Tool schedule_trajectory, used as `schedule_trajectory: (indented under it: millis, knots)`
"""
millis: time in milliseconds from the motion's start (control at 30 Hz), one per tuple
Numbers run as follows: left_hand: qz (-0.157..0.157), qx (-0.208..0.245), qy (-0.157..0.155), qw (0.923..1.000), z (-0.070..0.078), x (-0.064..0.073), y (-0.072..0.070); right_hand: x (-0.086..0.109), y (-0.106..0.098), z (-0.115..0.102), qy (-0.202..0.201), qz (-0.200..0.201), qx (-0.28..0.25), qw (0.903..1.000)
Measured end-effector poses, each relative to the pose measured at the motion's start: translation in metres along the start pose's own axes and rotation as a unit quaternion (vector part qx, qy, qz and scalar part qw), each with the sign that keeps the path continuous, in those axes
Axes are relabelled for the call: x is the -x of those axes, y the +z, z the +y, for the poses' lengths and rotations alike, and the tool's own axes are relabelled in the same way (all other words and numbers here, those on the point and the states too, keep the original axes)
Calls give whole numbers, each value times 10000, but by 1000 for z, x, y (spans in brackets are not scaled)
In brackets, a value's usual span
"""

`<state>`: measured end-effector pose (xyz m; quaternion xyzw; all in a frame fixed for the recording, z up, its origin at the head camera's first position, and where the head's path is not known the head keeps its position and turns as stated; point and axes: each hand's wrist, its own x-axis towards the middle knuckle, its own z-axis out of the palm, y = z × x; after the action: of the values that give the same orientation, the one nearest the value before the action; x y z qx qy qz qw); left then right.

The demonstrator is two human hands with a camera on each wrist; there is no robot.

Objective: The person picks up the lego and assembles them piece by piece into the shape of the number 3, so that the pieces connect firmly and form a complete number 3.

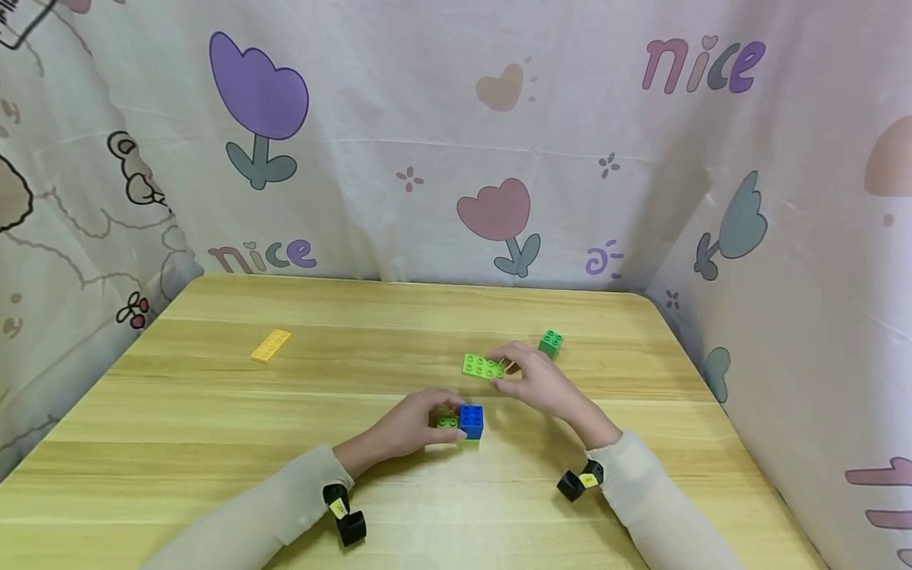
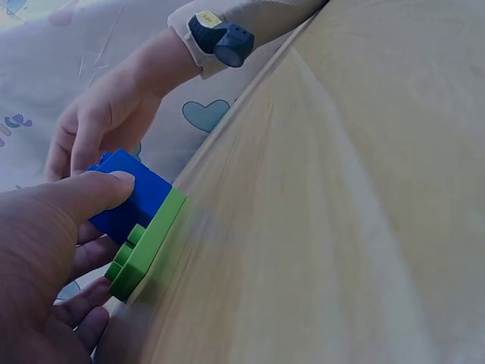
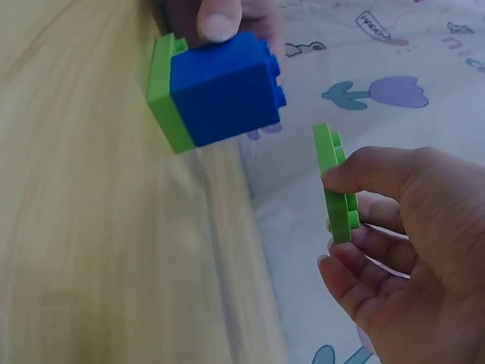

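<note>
My left hand (image 1: 406, 423) grips a blue brick (image 1: 471, 423) by its sides, thumb on the near face. That brick sits on one end of a light green studded plate (image 2: 155, 246), whose other studs stay bare. Ahead and to the right, my right hand (image 1: 545, 385) pinches a second light green plate (image 1: 479, 366) by its right end, between thumb and fingers. In the right wrist view this plate (image 3: 326, 148) is edge-on, its studs facing the palm. Part of the blue brick is covered by the left thumb in the left wrist view.
A dark green brick (image 1: 551, 343) stands just beyond the right hand. Far to the left on the wooden table (image 1: 178, 443) lies a flat yellow plate (image 1: 271, 346). A printed cloth (image 1: 385, 214) hangs behind the table and along its sides.
</note>
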<state>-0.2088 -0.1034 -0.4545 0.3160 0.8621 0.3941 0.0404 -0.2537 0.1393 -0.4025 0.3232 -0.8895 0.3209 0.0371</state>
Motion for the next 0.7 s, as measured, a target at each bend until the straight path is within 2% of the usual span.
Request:
schedule_trajectory:
  millis: [233, 467, 700]
  knots:
    - [-31, 177, 45, 9998, 2, -1, -1, 3, -5, -13, -277, -235, -240, 9991]
    - [-76, 254, -49, 9996, 2, -1, -1, 5, -6, -22, -740, -617, -429, 9944]
    - [-158, 622, -34, 9979, 3, -1, -1, 6, -6, -26, -820, -924, -519, 9910]
